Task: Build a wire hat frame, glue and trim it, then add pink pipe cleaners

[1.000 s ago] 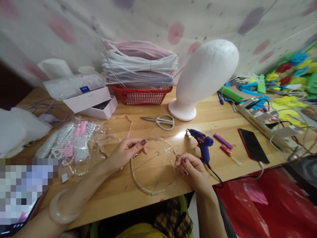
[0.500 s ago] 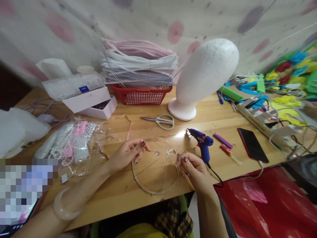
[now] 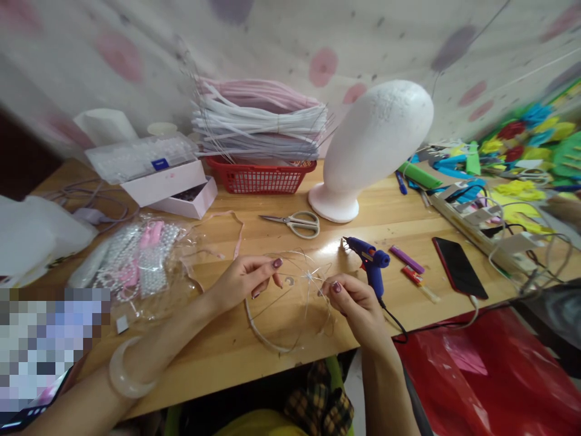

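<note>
Two bare hands flank a thin wire frame, which is between them at the near part of the wooden table; whether it touches the tabletop is unclear. The right hand pinches wire between thumb and forefinger just beside the star-shaped hub. The left hand is half curled, thumb close to forefinger, and I cannot tell whether a wire lies between its tips. As far as shows, the pale rim is already bent into a hoop and several spokes meet at the hub; stray ends near the right fingers and one loose-looking spoke suggest the wirework is unfinished. Blur swallows the rim's far side, the spokes are too fine to count, and a pixelated screen is cut off at the left
</note>
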Available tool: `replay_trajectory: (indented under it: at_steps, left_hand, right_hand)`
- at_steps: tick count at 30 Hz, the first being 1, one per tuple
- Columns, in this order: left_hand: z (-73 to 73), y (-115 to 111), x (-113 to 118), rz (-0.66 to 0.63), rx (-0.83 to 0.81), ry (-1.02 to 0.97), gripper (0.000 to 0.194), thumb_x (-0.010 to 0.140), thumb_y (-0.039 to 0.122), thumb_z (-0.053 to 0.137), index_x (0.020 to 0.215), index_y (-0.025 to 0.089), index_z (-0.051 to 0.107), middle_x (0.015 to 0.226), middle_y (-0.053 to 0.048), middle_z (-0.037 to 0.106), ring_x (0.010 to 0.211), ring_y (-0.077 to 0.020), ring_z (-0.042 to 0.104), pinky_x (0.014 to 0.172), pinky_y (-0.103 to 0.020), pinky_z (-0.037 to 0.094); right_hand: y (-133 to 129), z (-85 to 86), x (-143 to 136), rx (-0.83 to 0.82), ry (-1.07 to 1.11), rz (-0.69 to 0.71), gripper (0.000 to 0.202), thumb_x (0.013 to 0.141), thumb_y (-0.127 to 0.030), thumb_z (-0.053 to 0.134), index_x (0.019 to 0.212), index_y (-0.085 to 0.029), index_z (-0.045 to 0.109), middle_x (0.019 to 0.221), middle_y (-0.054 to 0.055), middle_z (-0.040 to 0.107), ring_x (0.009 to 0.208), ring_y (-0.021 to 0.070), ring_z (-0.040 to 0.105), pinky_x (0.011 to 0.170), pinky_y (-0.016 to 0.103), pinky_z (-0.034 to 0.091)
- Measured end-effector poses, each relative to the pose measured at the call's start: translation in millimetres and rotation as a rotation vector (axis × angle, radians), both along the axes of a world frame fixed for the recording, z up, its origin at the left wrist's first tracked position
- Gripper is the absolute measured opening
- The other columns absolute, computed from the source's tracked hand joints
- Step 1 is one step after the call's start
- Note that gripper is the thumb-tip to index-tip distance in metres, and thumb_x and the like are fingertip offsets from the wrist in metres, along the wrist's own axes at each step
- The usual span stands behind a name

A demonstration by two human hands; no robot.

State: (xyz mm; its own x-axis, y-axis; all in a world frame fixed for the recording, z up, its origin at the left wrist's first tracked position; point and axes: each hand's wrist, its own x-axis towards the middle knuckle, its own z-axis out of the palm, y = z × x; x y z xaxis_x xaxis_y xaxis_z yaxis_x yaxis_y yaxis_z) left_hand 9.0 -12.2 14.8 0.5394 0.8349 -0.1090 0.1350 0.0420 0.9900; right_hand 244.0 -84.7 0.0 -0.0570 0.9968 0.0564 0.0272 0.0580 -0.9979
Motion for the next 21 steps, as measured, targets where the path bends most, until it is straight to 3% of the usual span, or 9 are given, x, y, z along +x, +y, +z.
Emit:
replay_trajectory:
  at_steps: [5, 8, 12, 14, 17, 19, 21]
  left_hand:
    - [0.7, -1.4, -0.2, -0.006, -0.015, -0.002, 0.05, 0.087, 0.061, 0.056, 0.063, 0.018, 0.065, 0.04, 0.008, 0.037, 0.039, -0.007, 0.031, 0.044, -0.023, 0.023]
    - [0.3, 0.4, -1.3, 0.022, -0.02, -0.016, 0.049, 0.087, 0.058, 0.06, 0.058, 0.019, 0.06, 0.041, 0.008, 0.036, 0.038, -0.0068, 0.029, 0.043, -0.024, 0.019]
    - [5.8, 13.4, -1.8, 0.082, -0.01, -0.091, 0.058, 0.082, 0.062, 0.064, 0.046, 0.019, 0.045, 0.043, 0.006, 0.036, 0.041, -0.0066, 0.026, 0.044, -0.026, 0.017]
    - [10.2, 22.8, -1.5, 0.114, -0.001, -0.157, 0.064, 0.078, 0.067, 0.064, 0.044, 0.02, 0.04, 0.044, 0.006, 0.036, 0.043, -0.0065, 0.026, 0.046, -0.026, 0.02]
    - [17.7, 34.1, -0.3, 0.149, 0.01, -0.252, 0.068, 0.071, 0.074, 0.066, 0.041, 0.019, 0.037, 0.042, 0.006, 0.032, 0.043, -0.0058, 0.026, 0.047, -0.025, 0.022]
    - [22.7, 37.1, 1.8, 0.174, 0.019, -0.306, 0.069, 0.066, 0.074, 0.07, 0.041, 0.019, 0.036, 0.041, 0.007, 0.031, 0.042, -0.0053, 0.026, 0.047, -0.024, 0.022]
    - [27.2, 36.5, 5.6, 0.203, 0.022, -0.351, 0.069, 0.065, 0.074, 0.072, 0.043, 0.019, 0.035, 0.04, 0.007, 0.031, 0.041, -0.0048, 0.027, 0.046, -0.023, 0.023]
  right_hand:
    - [2.2, 0.5, -2.5, 0.021, 0.001, -0.018, 0.033, 0.094, -0.046, 0.061, 0.08, -0.019, 0.072, 0.056, -0.005, 0.043, 0.049, 0.0066, 0.033, 0.047, 0.021, 0.025]
    - [1.7, 5.9, -0.2, 0.029, -0.037, 0.027, 0.035, 0.096, -0.047, 0.057, 0.084, -0.019, 0.073, 0.052, -0.005, 0.048, 0.048, 0.0076, 0.043, 0.05, 0.021, 0.036]
    - [-1.3, 14.8, 11.2, 0.053, -0.164, -0.009, 0.039, 0.097, -0.051, 0.052, 0.095, -0.02, 0.076, 0.077, 0.004, 0.071, 0.075, 0.0155, 0.065, 0.073, 0.027, 0.052]
    - [-1.5, 16.9, 17.1, 0.076, -0.201, -0.108, 0.04, 0.096, -0.053, 0.053, 0.094, -0.02, 0.076, 0.082, 0.006, 0.073, 0.079, 0.0171, 0.067, 0.076, 0.029, 0.053]
    - [2.7, 17.6, 20.6, 0.179, -0.198, -0.44, 0.037, 0.09, -0.055, 0.06, 0.092, -0.02, 0.073, 0.086, 0.005, 0.072, 0.082, 0.0186, 0.066, 0.079, 0.032, 0.053]
    - [8.2, 17.6, 17.8, 0.197, -0.104, -0.629, 0.038, 0.086, -0.057, 0.066, 0.1, -0.022, 0.07, 0.1, 0.007, 0.072, 0.091, 0.0208, 0.067, 0.082, 0.034, 0.054]
    - [14.2, 18.1, 10.9, 0.11, 0.097, -0.619, 0.047, 0.081, -0.06, 0.069, 0.111, -0.024, 0.065, 0.114, 0.008, 0.07, 0.099, 0.0232, 0.068, 0.082, 0.036, 0.055]
